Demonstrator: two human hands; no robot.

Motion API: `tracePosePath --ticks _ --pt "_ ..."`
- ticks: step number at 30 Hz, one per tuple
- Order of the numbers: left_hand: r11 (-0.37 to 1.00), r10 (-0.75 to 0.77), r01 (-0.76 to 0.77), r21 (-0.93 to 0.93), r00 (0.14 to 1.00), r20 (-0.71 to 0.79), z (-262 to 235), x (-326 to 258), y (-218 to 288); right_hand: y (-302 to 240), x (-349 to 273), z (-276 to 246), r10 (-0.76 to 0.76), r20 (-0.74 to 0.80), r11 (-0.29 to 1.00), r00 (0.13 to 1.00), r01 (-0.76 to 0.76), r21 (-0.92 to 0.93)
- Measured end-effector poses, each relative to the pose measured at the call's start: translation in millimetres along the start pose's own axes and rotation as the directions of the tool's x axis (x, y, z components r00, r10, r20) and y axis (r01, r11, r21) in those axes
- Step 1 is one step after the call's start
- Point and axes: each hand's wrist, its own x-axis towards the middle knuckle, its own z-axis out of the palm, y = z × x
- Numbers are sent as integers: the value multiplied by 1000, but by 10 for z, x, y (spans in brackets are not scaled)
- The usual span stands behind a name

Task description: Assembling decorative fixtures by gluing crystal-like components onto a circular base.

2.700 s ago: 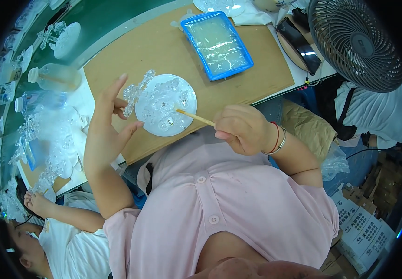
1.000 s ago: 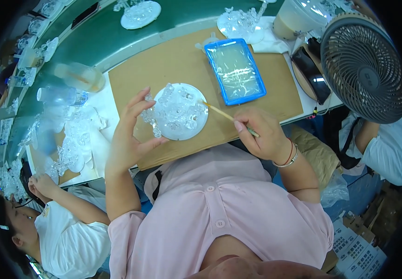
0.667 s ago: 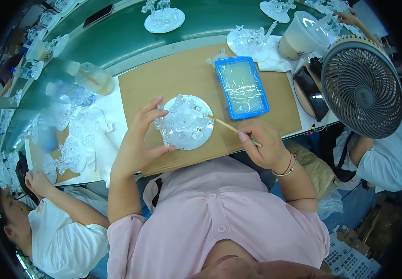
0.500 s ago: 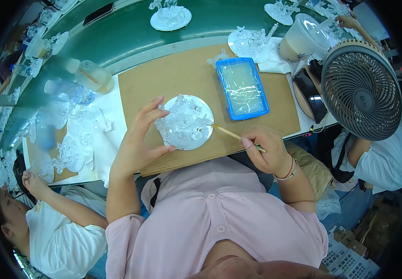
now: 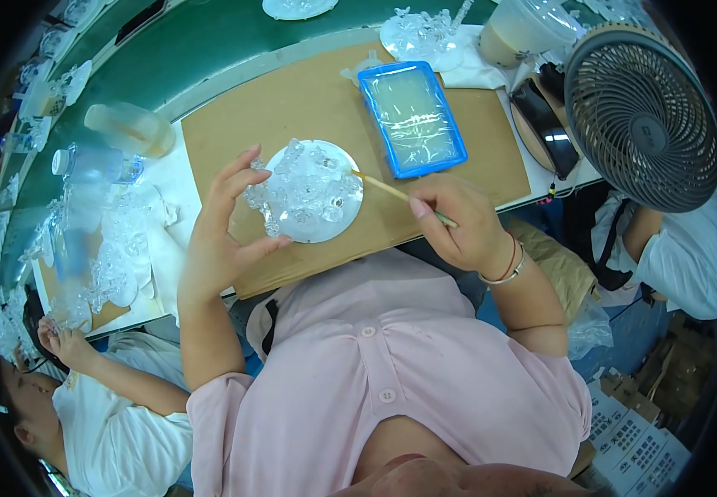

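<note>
On the brown board, a white round disc (image 5: 343, 209) carries a cluster of clear plastic figures (image 5: 304, 186). My left hand (image 5: 230, 211) curves around the disc's left side. Its fingertips and thumb touch the clear pieces at the upper and lower left, steadying them. A thin wooden-handled brush (image 5: 391, 191) is pinched in my right hand (image 5: 458, 217), its tip at the disc's right edge. Whether the tip touches the disc or a figure is too small to tell.
A blue-rimmed tray (image 5: 414, 120) under clear film lies on the brown cardboard (image 5: 292, 91). A grey fan (image 5: 644, 132), a sunglasses case (image 5: 545, 124) and a lidded tub (image 5: 524, 33) stand right. Bottles (image 5: 130, 130) and clear pieces sit left, near a co-worker's hand (image 5: 67, 344).
The whole view has shifted, so board, disc and hands appear higher and further left. My left hand stays at the disc, and the brush tip remains at its right edge.
</note>
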Motion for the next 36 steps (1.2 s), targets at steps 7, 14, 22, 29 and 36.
tracePosePath --ticks 7,14,22,29,36 --pt "1000 -24 24 -2 999 -25 8 -34 0 -113 -122 -82 9 101 1000 995 -9 4" --pt "1000 -20 20 -13 999 -41 36 -45 -4 -116 -112 -45 1 11 1000 1000 -2 20" --pt "999 8 -4 32 993 -115 117 -104 -50 -158 -110 -38 -32 58 999 998 29 46" --pt "997 -21 37 62 969 -248 280 -212 25 -118 -40 -12 -8 23 1000 1000 9 -24" --pt "995 -15 43 92 960 -280 362 -236 59 -123 -50 -23 11 35 1000 999 -11 -10"
